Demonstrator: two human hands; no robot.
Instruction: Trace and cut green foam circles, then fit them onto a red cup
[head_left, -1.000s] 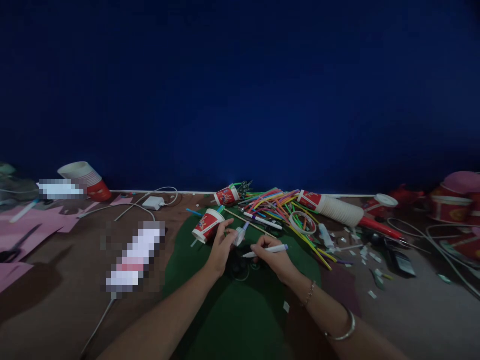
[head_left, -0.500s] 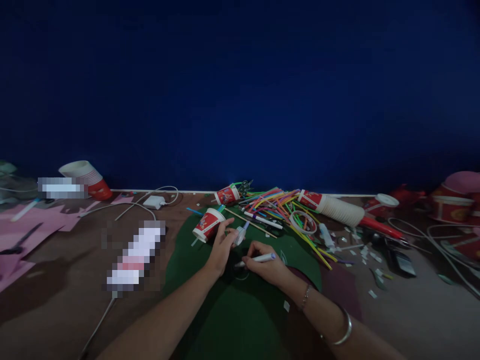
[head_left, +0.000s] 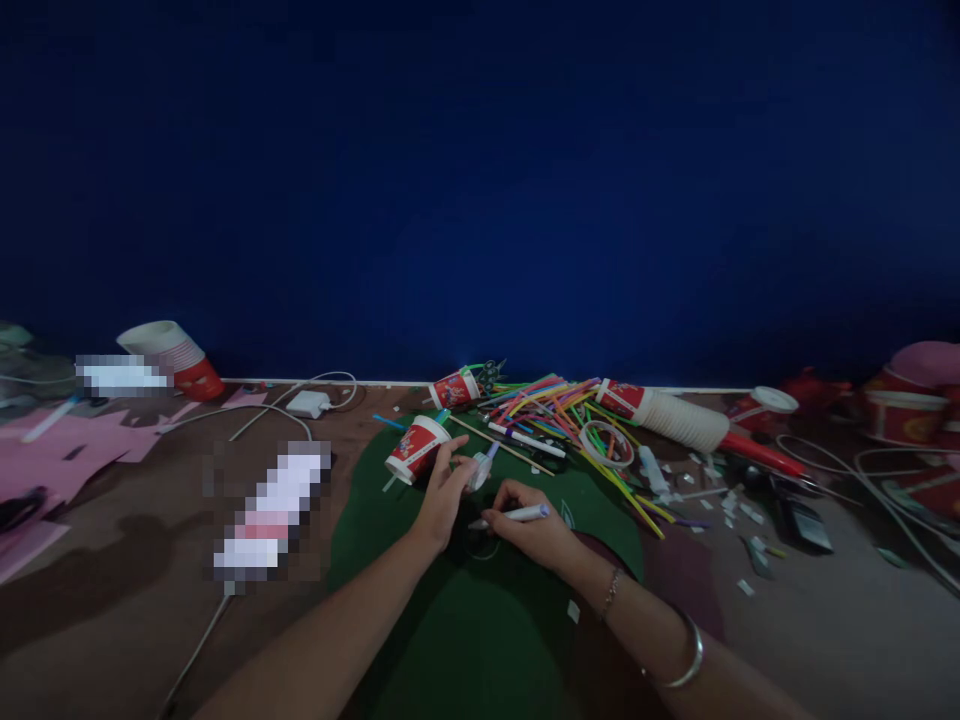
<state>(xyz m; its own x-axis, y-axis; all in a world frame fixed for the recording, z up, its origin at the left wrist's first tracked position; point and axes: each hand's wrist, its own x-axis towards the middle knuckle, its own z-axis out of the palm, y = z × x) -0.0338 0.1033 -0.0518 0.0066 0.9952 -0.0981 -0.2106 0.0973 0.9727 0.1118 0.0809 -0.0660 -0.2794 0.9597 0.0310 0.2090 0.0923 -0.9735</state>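
Observation:
My right hand (head_left: 529, 525) is closed round a white pen (head_left: 517, 515), its tip down on the green sheet (head_left: 480, 620) beside a faint drawn outline. My left hand (head_left: 444, 495) lies on the same sheet just left of the pen, fingers pressed on a small dark object that I cannot make out. A red and white paper cup (head_left: 415, 450) lies on its side just beyond my left fingers. A small white and blue thing (head_left: 481, 468) rests between the cup and my hands.
A heap of coloured straws (head_left: 555, 410) lies behind the sheet, with a stack of paper cups (head_left: 667, 415), a tape ring (head_left: 604, 445) and paper scraps to the right. Pink paper (head_left: 67, 450), a charger (head_left: 307, 404) with cables and more cups (head_left: 176, 355) are at the left. A blue wall rises behind.
My right hand moved left and down with the pen, from a raised tilt to the sheet, and has held there for the last half second. My left hand has barely shifted.

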